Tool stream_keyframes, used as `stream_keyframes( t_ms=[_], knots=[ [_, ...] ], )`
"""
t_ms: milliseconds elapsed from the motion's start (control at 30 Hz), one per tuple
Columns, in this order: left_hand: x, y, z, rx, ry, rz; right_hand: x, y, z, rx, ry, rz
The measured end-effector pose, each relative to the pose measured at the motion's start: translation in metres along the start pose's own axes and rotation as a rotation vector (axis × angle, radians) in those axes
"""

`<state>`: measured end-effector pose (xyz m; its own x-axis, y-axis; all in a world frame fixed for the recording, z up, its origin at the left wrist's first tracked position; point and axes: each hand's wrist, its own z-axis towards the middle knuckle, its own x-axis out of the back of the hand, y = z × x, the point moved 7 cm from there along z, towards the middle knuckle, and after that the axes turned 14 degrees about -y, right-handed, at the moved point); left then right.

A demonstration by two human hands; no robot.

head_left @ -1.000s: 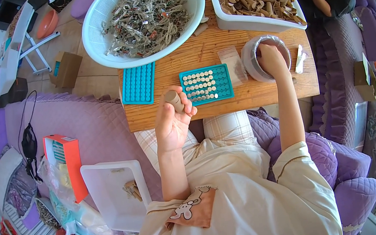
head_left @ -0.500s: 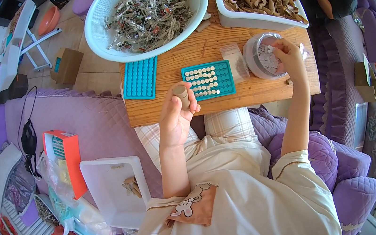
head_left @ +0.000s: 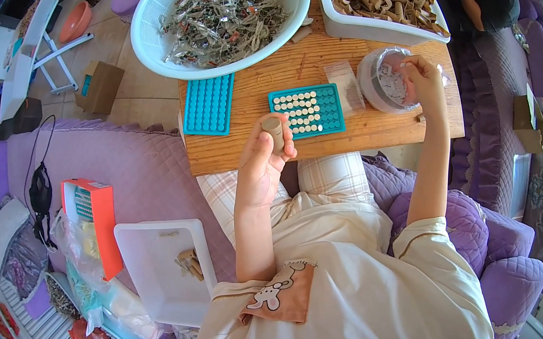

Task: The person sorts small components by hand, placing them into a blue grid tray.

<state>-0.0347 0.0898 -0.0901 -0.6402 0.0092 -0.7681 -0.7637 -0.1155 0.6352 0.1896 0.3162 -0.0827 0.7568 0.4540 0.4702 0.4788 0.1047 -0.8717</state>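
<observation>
On the desk [head_left: 376, 134], a clear tub [head_left: 369, 88] is standing at four o'clock, the right hand [head_left: 428, 79] hovering at its rim, grip unclear; toward seven, the left hand [head_left: 259, 161] is clasping a brown cylinder [head_left: 275, 130], probably light, stiff, gripping best around mid-length.

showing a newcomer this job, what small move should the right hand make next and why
Probably lift the right hand clear of the tub toward the brown cylinder: its grip looks pinched near the pale scraps, perhaps on one, while the left hand holds the cylinder, end showing.
</observation>
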Motion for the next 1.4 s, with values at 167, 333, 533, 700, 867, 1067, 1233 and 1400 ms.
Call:
stream_keyframes(
  t_ms=[167, 333, 533, 700, 867, 1067, 1233, 1400],
  knots=[
    [-0.002, 0.0, 0.0, 0.004, 0.003, -0.014, -0.002, 0.004, -0.002, 0.04, -0.006, 0.255],
    [0.0, -0.001, -0.002, 0.002, 0.005, -0.016, -0.012, 0.009, -0.007, -0.018, -0.038, 0.704],
    [-0.012, 0.001, -0.004, 0.03, -0.029, -0.131, -0.039, -0.023, -0.013, 0.159, -0.225, 0.973],
    [-0.012, -0.005, -0.006, 0.026, -0.112, -0.288, -0.074, -0.054, -0.025, 0.092, -0.33, 0.851],
    [-0.024, -0.007, -0.009, 0.009, -0.274, -0.929, -0.107, -0.077, -0.034, 0.063, -0.428, 0.651],
    [-0.026, -0.004, -0.011, -0.009, -0.262, -1.156, -0.125, -0.096, -0.046, 0.085, -0.469, 0.628],
    [-0.024, -0.001, -0.01, -0.081, -0.248, -0.825, -0.131, -0.121, -0.061, 0.161, -0.505, 0.642],
    [-0.03, 0.007, -0.01, -0.072, -0.034, -0.218, -0.146, -0.148, -0.075, 0.343, -0.635, 0.738]
  ],
)
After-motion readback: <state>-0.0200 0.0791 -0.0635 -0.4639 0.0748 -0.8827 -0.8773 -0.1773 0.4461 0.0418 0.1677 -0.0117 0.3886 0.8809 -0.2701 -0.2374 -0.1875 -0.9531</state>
